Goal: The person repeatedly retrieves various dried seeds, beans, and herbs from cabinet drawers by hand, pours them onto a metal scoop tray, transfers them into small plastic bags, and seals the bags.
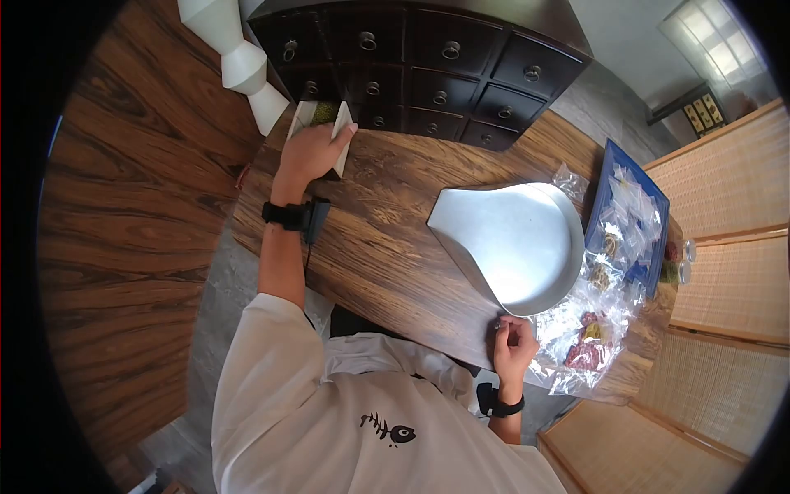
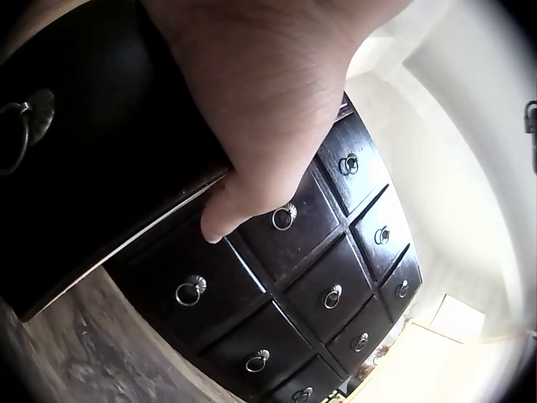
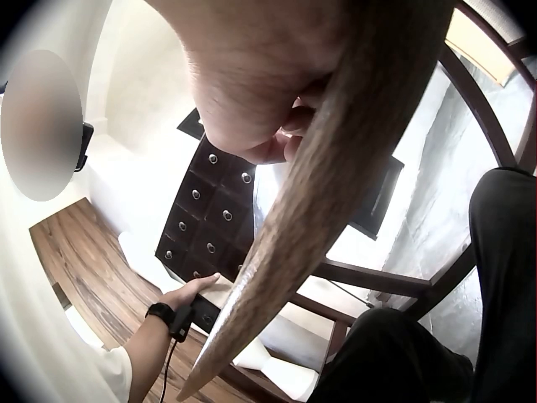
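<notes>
In the head view my left hand [image 1: 313, 152] grips a small pulled-out drawer [image 1: 344, 148] at the lower left of a dark cabinet. Green, grainy contents show in the drawer behind the fingers. The left wrist view shows the thumb [image 2: 226, 210] against the drawer's upper edge, with the dark front panel [image 2: 92, 168] and its ring pull nearby; the other fingers are hidden. My right hand [image 1: 514, 350] rests by the table's near edge with loosely curled fingers, close to the rim of a silvery, spouted metal pan [image 1: 518, 239].
The dark cabinet [image 1: 411, 70] has several ring-pull drawers. Right of the pan lie clear plastic bags [image 1: 588, 346] with red and yellowish contents. A blue tray [image 1: 601, 181] holds more bags; small jars [image 1: 679, 272] stand beyond it. White faceted column [image 1: 245, 74] stands left of the cabinet.
</notes>
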Motion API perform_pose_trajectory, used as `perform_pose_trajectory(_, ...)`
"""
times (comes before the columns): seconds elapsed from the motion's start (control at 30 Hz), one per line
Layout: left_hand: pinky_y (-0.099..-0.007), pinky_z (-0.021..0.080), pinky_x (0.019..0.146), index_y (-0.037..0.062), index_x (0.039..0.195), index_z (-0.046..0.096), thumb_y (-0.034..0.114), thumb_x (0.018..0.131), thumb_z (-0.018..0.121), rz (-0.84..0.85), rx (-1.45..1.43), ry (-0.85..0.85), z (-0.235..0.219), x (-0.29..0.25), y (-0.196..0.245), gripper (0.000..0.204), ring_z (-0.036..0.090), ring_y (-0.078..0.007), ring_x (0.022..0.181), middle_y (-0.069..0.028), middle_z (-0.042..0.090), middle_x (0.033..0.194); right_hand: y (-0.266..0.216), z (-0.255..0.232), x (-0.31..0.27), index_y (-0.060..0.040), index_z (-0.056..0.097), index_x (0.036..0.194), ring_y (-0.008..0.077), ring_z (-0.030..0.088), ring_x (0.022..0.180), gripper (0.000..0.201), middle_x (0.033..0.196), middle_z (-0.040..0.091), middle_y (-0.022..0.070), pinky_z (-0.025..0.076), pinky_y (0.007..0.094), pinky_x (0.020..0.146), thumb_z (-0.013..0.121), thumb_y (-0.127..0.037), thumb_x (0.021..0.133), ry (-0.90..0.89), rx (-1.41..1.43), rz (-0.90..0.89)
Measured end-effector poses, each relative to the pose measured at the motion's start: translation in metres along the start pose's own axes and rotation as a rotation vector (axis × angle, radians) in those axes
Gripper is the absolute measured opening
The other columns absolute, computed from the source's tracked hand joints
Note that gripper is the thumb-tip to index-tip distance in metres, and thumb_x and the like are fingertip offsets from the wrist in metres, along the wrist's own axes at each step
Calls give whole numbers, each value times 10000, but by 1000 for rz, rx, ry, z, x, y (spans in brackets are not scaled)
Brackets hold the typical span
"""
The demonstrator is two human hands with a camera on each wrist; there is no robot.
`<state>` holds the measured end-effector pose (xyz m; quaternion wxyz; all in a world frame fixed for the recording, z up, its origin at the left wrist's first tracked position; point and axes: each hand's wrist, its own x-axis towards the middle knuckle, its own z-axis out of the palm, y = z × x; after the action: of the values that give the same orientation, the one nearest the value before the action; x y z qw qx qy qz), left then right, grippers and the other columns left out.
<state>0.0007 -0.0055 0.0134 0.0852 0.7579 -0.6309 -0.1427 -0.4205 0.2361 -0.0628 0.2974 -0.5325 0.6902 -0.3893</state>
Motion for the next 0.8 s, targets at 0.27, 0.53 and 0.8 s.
perform_pose_trajectory(0.27,-519,527,812,12,872,739,620,1029,376,35,-46,190,11,3,-6,725,681,-436,883,-240,709,867,-1,0,1,-17,704,964,47,538,534,66,626,631,18,432,221,522,665,-50,923,1,-3,-3)
perform_pose_trajectory(0.53,-548,525,849,24,914,749,543,1050,366,-114,-100,280,7,10,7,659,668,-474,922,-269,701,912,-2,0,1,-13,700,956,47,545,534,62,626,636,22,438,220,524,665,-53,924,3,-4,-22)
perform_pose_trajectory(0.8,-566,525,837,20,925,737,478,1053,399,-110,-143,373,8,12,3,583,658,-489,918,-280,693,908,1,0,1,-12,702,971,58,555,529,72,622,634,29,448,226,526,662,-48,922,-4,-8,-34)
